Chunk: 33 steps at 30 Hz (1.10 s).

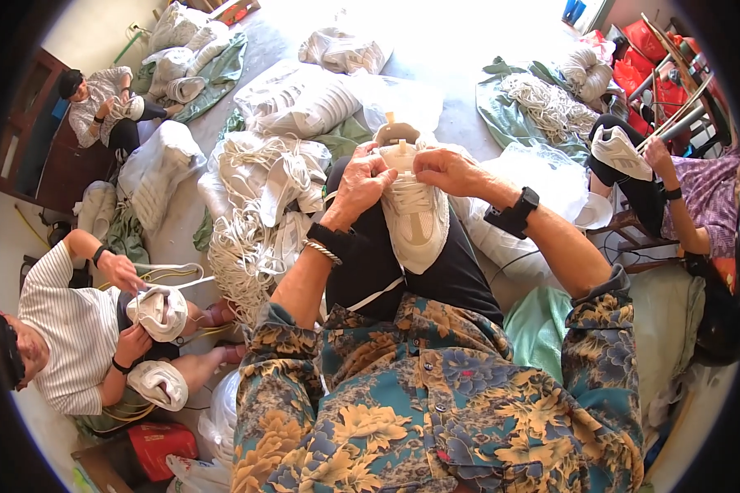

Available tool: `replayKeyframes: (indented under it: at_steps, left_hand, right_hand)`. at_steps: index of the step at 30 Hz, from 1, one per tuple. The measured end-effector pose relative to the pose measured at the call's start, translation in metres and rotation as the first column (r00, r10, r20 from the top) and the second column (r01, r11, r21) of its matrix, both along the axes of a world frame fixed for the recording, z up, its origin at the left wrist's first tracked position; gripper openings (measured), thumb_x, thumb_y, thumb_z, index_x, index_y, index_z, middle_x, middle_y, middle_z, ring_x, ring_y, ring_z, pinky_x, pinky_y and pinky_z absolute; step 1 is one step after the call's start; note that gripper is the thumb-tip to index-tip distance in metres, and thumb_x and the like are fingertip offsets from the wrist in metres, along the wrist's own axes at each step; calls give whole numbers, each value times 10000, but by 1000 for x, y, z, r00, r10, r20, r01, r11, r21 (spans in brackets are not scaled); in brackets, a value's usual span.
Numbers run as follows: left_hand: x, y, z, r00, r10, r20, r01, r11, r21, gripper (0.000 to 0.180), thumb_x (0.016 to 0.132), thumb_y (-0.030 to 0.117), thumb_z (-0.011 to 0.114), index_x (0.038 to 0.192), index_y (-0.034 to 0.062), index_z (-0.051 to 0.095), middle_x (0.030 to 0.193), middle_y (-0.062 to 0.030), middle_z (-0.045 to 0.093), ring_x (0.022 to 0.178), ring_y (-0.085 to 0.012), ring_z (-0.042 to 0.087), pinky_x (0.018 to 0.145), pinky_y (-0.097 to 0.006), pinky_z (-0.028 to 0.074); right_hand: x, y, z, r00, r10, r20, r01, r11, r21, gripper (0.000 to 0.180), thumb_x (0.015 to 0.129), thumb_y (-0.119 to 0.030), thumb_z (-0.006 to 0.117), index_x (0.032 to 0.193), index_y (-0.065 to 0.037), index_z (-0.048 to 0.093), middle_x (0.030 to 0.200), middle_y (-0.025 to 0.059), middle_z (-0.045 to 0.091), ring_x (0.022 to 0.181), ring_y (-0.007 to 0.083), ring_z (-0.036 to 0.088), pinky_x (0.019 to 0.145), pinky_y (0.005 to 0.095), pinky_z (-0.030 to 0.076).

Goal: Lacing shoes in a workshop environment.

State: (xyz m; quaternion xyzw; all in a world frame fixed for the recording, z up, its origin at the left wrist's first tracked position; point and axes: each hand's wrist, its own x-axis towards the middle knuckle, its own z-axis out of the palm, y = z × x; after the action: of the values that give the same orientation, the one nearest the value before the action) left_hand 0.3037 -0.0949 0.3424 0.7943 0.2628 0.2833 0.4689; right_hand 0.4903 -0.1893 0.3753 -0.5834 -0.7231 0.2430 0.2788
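- Work piece: white shoe (429, 240) on the lap, on the black trousers (469, 275), toe toward the wearer, opening away. Using it as landmark.
- Left hand (362, 182): at the shoe's left upper edge, thumb and fingers closed on it by the tongue (400, 154).
- Right hand (454, 171): at the shoe's right upper edge, fingertips pinched together. Can't tell if lace is between them.
- Step, my read: lacing, near the top rows; lacing (413, 199) already crosses the shoe lower down.
- Next move, judged: needs the left to steady the edge and the right to feed a lace tip through a small hole, then draw it snug and even.
- Left of shoe: loose lace heap (240, 259), more white shoes (281, 187).
- Beyond shoe: bagged shoes (300, 99).
- Right of shoe: clear plastic bag (543, 177).
- Farther left of shoe: co-worker (70, 333) also handling a pale shoe (158, 314).
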Motion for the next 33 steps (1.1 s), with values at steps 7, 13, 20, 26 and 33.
replayKeyframes:
  at_steps: [7,13,20,26,33]
  left_hand:
    - [-2,0,2,1000,11,-27,-9,996,88,261,730,152,681,582,9,520,1122,-254,525,1182,-337,434,902,-400,388]
    - [-1,-4,2,999,46,-28,-43,993,107,273,736,142,683,570,9,511,1095,-244,553,1169,-325,444,888,-394,389]
    - [-4,-4,-1,998,50,-42,-45,991,124,269,737,149,681,587,-9,524,1094,-246,554,1150,-309,467,879,-364,403]
    - [12,0,18,970,244,-17,-234,944,231,234,745,141,663,906,-3,573,1007,-211,578,1024,-330,528,835,-370,427]
    - [41,17,32,872,93,-481,88,936,341,379,711,234,557,1011,6,596,1083,-192,584,1058,-327,505,888,-403,418]
  right_hand:
    - [-11,-8,1,972,-153,179,115,971,209,134,756,-150,567,831,-44,601,775,121,595,740,286,597,638,392,456]
    - [-15,-3,5,860,-115,497,-78,933,351,139,750,-112,572,796,18,551,815,159,589,802,334,595,661,435,471]
    - [-8,5,9,931,-208,299,204,978,47,171,789,-170,519,796,-2,547,820,183,576,794,348,584,653,466,443]
    - [-6,-7,14,955,-206,213,183,975,123,161,788,-177,504,786,-19,534,793,193,570,738,352,566,661,448,431]
    - [-5,-4,10,999,-51,-10,51,996,75,119,760,-109,543,841,-22,545,713,139,550,677,281,545,612,364,419]
